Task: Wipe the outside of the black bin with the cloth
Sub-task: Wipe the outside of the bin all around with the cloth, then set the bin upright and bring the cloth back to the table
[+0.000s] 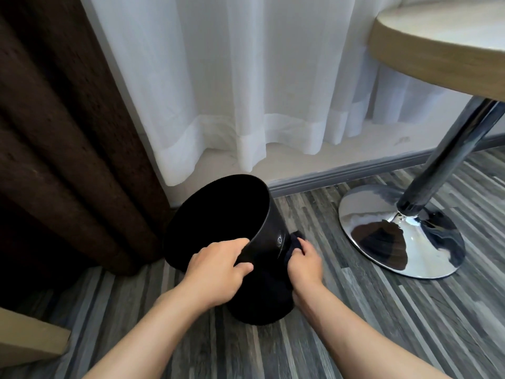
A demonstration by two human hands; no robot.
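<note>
Fingers of left hand (218, 266) grip tilted black bin (262, 242) rim; right hand (303, 265) presses cloth (293, 246) against side.

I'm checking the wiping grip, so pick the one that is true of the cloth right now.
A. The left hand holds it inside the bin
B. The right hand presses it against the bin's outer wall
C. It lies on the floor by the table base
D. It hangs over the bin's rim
B: the dark cloth is bunched in the right hand against the side of the black bin, while the left hand grips the rim.
</note>
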